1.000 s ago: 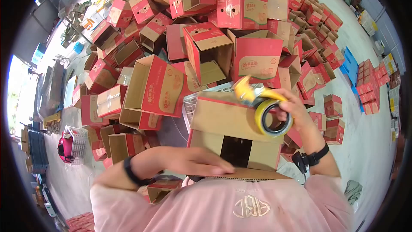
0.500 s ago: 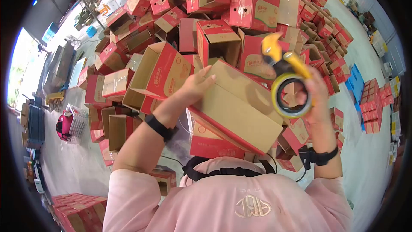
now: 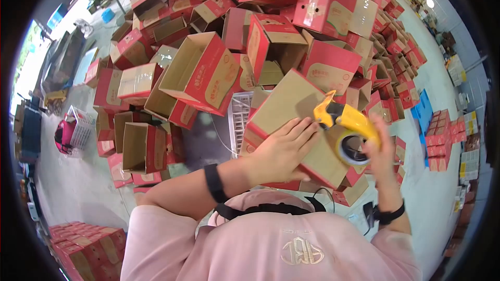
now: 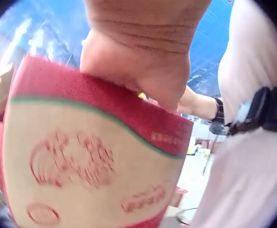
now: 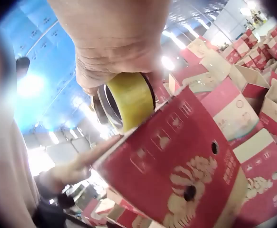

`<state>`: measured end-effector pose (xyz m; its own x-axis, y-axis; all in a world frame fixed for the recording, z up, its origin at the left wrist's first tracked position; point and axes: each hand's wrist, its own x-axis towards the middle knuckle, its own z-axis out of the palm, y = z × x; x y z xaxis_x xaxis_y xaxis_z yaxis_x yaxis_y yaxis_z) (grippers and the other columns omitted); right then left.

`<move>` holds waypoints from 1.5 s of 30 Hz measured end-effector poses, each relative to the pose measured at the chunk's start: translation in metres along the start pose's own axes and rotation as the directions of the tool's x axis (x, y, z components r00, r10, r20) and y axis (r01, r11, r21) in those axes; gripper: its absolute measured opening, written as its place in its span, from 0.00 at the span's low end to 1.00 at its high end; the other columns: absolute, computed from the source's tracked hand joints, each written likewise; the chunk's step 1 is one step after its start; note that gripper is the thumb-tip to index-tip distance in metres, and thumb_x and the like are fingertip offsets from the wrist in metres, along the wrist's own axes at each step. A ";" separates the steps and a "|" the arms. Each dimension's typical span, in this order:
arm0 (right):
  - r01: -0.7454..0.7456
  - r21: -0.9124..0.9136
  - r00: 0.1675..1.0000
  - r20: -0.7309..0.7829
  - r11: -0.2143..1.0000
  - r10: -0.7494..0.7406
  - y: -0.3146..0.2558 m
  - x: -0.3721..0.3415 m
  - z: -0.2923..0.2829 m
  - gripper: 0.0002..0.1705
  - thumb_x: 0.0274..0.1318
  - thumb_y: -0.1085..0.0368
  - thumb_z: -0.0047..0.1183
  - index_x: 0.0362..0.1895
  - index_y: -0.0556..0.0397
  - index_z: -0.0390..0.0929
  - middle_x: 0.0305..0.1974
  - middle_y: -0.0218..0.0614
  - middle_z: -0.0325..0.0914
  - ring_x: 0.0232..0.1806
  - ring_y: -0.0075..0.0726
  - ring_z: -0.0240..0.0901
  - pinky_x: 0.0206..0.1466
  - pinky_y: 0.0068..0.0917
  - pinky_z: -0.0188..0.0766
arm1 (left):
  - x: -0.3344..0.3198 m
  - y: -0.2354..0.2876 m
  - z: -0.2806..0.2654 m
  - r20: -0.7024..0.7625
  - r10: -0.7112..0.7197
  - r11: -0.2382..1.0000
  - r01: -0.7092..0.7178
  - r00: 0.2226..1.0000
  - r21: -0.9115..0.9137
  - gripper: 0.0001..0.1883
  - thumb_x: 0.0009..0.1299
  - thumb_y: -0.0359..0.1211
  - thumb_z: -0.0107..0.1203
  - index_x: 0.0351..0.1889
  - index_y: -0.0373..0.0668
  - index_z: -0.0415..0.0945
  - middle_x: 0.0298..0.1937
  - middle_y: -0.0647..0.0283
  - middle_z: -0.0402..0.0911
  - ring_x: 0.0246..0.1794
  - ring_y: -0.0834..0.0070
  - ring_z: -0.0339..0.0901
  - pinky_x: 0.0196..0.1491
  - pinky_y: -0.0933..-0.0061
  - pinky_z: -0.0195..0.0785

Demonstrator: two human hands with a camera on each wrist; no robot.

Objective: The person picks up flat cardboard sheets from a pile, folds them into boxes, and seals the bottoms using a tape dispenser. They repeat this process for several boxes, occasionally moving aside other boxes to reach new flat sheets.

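Observation:
A red and tan cardboard box (image 3: 291,99) sits tilted in front of the person, its tan flaps folded down on top. Across the flaps lies the left hand (image 3: 284,151), pressing with straight fingers. The right hand (image 3: 383,151) grips a yellow tape dispenser (image 3: 359,120) just over the box's right part, its cutter end pointing at the middle of the top. In the right wrist view the tape roll (image 5: 136,102) is close over the box's top edge. The left wrist view shows a printed side (image 4: 76,156) of the box below the left hand.
Many open red and tan boxes (image 3: 198,78) are heaped ahead. A white plastic crate (image 3: 239,119) stands beside the worked box. At left is a white basket (image 3: 82,130) with a pink item. Stacked red boxes (image 3: 88,244) stand at lower left, others (image 3: 440,138) at right.
The box has turned from flaps open to its closed top facing up. The left hand went from a flap to the box's far corner, then onto the top. The tape dispenser has come over the box.

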<state>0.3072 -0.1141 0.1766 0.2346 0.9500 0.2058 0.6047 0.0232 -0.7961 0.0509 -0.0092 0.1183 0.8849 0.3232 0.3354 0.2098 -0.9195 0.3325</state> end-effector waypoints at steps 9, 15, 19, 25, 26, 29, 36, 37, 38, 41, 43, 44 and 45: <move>0.532 -0.468 0.760 0.631 0.706 -0.155 -0.137 0.283 0.155 0.27 0.48 0.42 0.57 0.33 0.57 0.80 0.28 0.37 0.78 0.29 0.36 0.76 0.34 0.30 0.71 | 0.000 -0.009 0.014 -0.039 0.036 0.997 -0.033 0.999 0.076 0.45 0.57 0.58 0.55 0.63 0.32 0.63 0.68 0.50 0.61 0.71 0.57 0.53 0.71 0.59 0.42; 0.674 -0.548 0.440 0.836 0.496 0.327 -0.138 0.253 0.298 0.25 0.50 0.46 0.54 0.32 0.59 0.81 0.29 0.45 0.79 0.31 0.43 0.76 0.36 0.35 0.71 | -0.003 -0.008 0.015 -0.012 -0.001 0.999 0.001 1.000 0.039 0.46 0.58 0.60 0.51 0.64 0.31 0.61 0.69 0.50 0.59 0.72 0.58 0.50 0.72 0.59 0.40; 0.623 -0.541 0.336 0.837 0.565 0.431 -0.182 0.243 0.197 0.22 0.52 0.49 0.53 0.35 0.58 0.80 0.28 0.43 0.78 0.31 0.40 0.76 0.36 0.35 0.71 | -0.003 -0.006 0.022 -0.088 0.028 0.999 -0.024 0.996 0.046 0.45 0.56 0.56 0.54 0.63 0.31 0.62 0.67 0.51 0.62 0.69 0.60 0.56 0.71 0.61 0.44; 0.659 -0.387 0.672 0.689 0.645 -0.273 -0.134 0.161 0.062 0.23 0.50 0.51 0.57 0.44 0.56 0.76 0.31 0.48 0.73 0.35 0.52 0.72 0.37 0.39 0.68 | 0.000 -0.010 0.024 -0.259 0.085 0.994 -0.064 0.962 0.088 0.38 0.48 0.51 0.60 0.54 0.37 0.71 0.58 0.57 0.71 0.62 0.62 0.66 0.65 0.63 0.56; 0.636 -0.396 0.705 0.647 0.663 -0.290 -0.120 0.140 0.050 0.24 0.50 0.52 0.57 0.45 0.56 0.75 0.33 0.48 0.72 0.35 0.52 0.72 0.37 0.40 0.67 | -0.003 -0.012 0.023 -0.280 0.093 0.996 -0.086 0.955 0.036 0.36 0.48 0.52 0.60 0.52 0.38 0.72 0.55 0.59 0.72 0.59 0.63 0.67 0.61 0.64 0.59; 0.524 -0.458 0.800 0.555 0.718 -0.230 -0.093 0.063 -0.010 0.26 0.47 0.56 0.60 0.50 0.57 0.73 0.33 0.48 0.69 0.33 0.53 0.71 0.34 0.39 0.67 | -0.004 -0.011 0.017 -0.291 0.110 0.993 -0.117 0.950 -0.005 0.33 0.48 0.52 0.61 0.48 0.41 0.74 0.50 0.62 0.73 0.53 0.65 0.70 0.53 0.65 0.64; 0.190 -0.665 0.762 0.564 0.722 0.319 -0.020 -0.073 -0.103 0.27 0.40 0.55 0.63 0.47 0.53 0.77 0.37 0.49 0.72 0.35 0.55 0.73 0.38 0.42 0.72 | 0.007 0.003 0.020 -0.306 0.081 0.996 -0.089 0.949 -0.014 0.31 0.46 0.49 0.66 0.46 0.44 0.76 0.47 0.64 0.74 0.48 0.66 0.71 0.47 0.66 0.66; 0.196 -0.654 0.764 0.569 0.731 0.304 0.021 -0.075 -0.081 0.28 0.39 0.54 0.63 0.47 0.52 0.77 0.36 0.50 0.73 0.36 0.56 0.74 0.39 0.44 0.72 | 0.008 0.006 0.020 -0.297 0.072 0.996 -0.082 0.952 -0.022 0.30 0.47 0.49 0.67 0.46 0.44 0.76 0.47 0.64 0.75 0.48 0.65 0.71 0.48 0.66 0.66; 0.199 -0.649 0.823 0.517 0.734 0.234 0.042 -0.071 -0.051 0.27 0.40 0.54 0.62 0.46 0.52 0.77 0.36 0.50 0.73 0.37 0.56 0.74 0.39 0.44 0.73 | 0.007 0.009 0.020 -0.294 0.078 0.996 -0.087 0.953 -0.019 0.30 0.47 0.49 0.67 0.46 0.44 0.76 0.47 0.64 0.75 0.48 0.65 0.71 0.48 0.66 0.66; 0.263 -0.624 0.877 0.472 0.736 0.086 0.087 -0.050 -0.004 0.25 0.41 0.55 0.60 0.45 0.52 0.77 0.38 0.51 0.74 0.40 0.57 0.74 0.41 0.44 0.73 | 0.000 0.002 0.001 -0.243 -0.031 0.994 0.004 0.969 -0.113 0.27 0.52 0.45 0.67 0.48 0.44 0.77 0.50 0.62 0.75 0.51 0.64 0.71 0.52 0.66 0.66; 0.325 -0.615 0.873 0.488 0.718 0.022 0.084 -0.025 0.000 0.25 0.41 0.55 0.60 0.45 0.53 0.77 0.40 0.53 0.74 0.41 0.57 0.73 0.43 0.45 0.73 | -0.011 -0.030 -0.020 -0.390 -0.149 0.989 0.131 0.909 -0.074 0.29 0.57 0.44 0.65 0.55 0.41 0.73 0.55 0.57 0.73 0.56 0.60 0.69 0.58 0.63 0.64; 0.222 -0.683 0.886 0.440 0.695 0.149 0.069 -0.011 -0.005 0.24 0.40 0.56 0.59 0.44 0.53 0.77 0.41 0.53 0.74 0.42 0.58 0.74 0.43 0.45 0.73 | -0.019 -0.044 -0.024 -0.345 -0.378 0.913 0.282 0.859 -0.296 0.31 0.58 0.42 0.66 0.58 0.42 0.71 0.57 0.54 0.71 0.58 0.58 0.68 0.59 0.62 0.63; 0.118 -0.746 0.884 0.380 0.655 0.273 0.060 0.006 -0.007 0.22 0.40 0.57 0.58 0.42 0.53 0.78 0.43 0.54 0.74 0.42 0.58 0.74 0.44 0.46 0.74 | -0.027 -0.058 -0.023 -0.251 -0.577 0.766 0.409 0.777 -0.496 0.33 0.59 0.41 0.66 0.61 0.43 0.68 0.60 0.51 0.70 0.60 0.56 0.67 0.61 0.61 0.62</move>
<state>0.3501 -0.1092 0.1346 0.0836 0.9643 -0.2514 0.9918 -0.1049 -0.0724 0.0058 0.0404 0.1101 0.4620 0.8381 0.2900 0.3160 -0.4611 0.8292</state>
